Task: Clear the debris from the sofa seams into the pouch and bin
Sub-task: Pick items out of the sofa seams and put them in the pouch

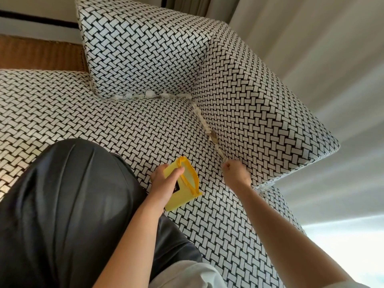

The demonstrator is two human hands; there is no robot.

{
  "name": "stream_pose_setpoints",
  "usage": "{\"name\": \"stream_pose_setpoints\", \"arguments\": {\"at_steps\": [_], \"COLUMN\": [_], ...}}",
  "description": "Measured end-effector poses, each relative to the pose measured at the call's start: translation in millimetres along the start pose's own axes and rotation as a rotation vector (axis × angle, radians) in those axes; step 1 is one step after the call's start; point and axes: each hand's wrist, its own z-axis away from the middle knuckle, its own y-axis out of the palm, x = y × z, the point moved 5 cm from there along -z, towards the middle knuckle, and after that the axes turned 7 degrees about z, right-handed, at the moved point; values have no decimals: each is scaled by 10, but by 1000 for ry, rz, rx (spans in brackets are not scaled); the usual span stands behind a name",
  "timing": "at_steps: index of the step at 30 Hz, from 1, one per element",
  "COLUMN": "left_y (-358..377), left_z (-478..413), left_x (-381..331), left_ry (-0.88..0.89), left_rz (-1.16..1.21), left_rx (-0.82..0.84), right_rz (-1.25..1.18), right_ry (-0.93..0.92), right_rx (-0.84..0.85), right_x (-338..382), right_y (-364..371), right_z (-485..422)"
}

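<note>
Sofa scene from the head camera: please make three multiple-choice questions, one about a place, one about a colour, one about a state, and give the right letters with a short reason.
1. Where is the right hand?
A. at the seam between seat and side cushion
B. inside the pouch
C. on the floor

2. What colour is the pouch?
A. red
B. yellow
C. blue

3. What is the state of the pouch's zip?
A. shut
B. open
C. torn off

Answers:
1 A: the right hand is closed at the near end of the seam, where the debris lies.
2 B: the pouch in the left hand is yellow.
3 B: the mouth of the pouch gapes, with the inside visible.
</note>
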Motion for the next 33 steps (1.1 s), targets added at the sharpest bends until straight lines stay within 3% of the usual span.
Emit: {"name": "stream_pose_setpoints", "arguments": {"at_steps": [2, 5, 8, 11, 14, 19, 33], "left_y": [2, 13, 18, 16, 12, 20, -13], "left_z": [-2, -15, 7, 21, 13, 38, -18], "left_x": [2, 10, -16, -13, 2, -25, 48], "left_ry": [2, -11, -8, -20, -2, 17, 19], "left_rz": [-3, 4, 9, -12, -39, -69, -94], "left_rx": [-2, 0, -11, -5, -2, 4, -6], "right_rz": [-296, -712, -762, -789, -587, 18, 30], "right_ry": [-80, -152, -292, -267, -118, -29, 79], "right_rx": [-10, 134, 224, 108, -104, -169, -157], "right_x": [148, 443, 651, 507, 80, -528, -529], "right_y": [-35, -73, -47, 29, 160, 373, 339], "right_z": [148, 488, 692, 665, 580, 568, 319]}}
